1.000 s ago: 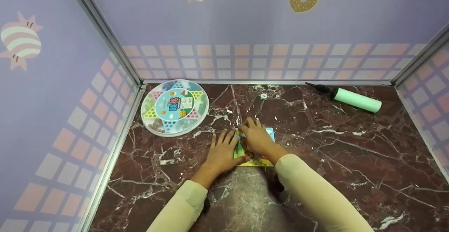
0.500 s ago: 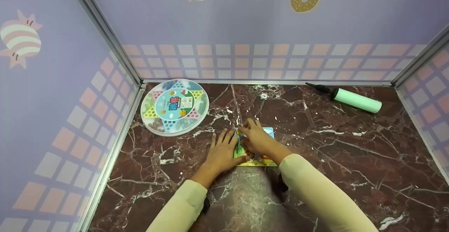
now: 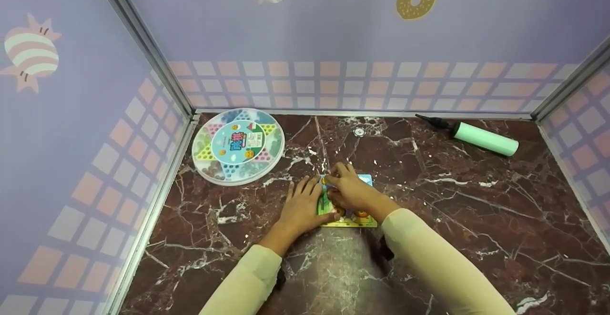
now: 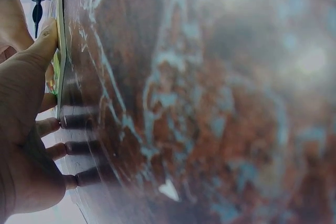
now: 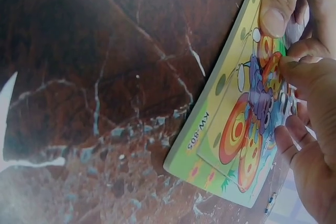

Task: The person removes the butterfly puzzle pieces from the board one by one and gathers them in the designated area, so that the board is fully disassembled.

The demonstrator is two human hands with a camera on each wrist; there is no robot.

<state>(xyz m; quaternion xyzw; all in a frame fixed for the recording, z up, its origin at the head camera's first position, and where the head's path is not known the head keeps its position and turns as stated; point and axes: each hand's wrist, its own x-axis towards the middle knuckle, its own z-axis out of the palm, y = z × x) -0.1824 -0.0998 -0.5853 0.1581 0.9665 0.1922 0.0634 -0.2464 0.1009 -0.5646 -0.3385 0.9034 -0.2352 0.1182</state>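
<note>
A small puzzle board with a bright cartoon picture lies on the marbled table. In the right wrist view its butterfly and the print KW-805 show near one corner. My left hand lies at the board's left edge, fingers straight and spread, thumb resting on the lower part. Over the board's upper left is my right hand, its fingers bent down close to the surface. The same hand has its thumb right at the picture in the right wrist view. I cannot tell whether it pinches a piece.
A round Chinese checkers set stands at the back left. At the back right lies a mint green hand pump with a black nozzle. A small round white disc is near the back wall. Pale flecks dot the table.
My right hand and forearm have shifted slightly to the right, and more of the board's lower right corner shows. The left hand has stayed in place.
</note>
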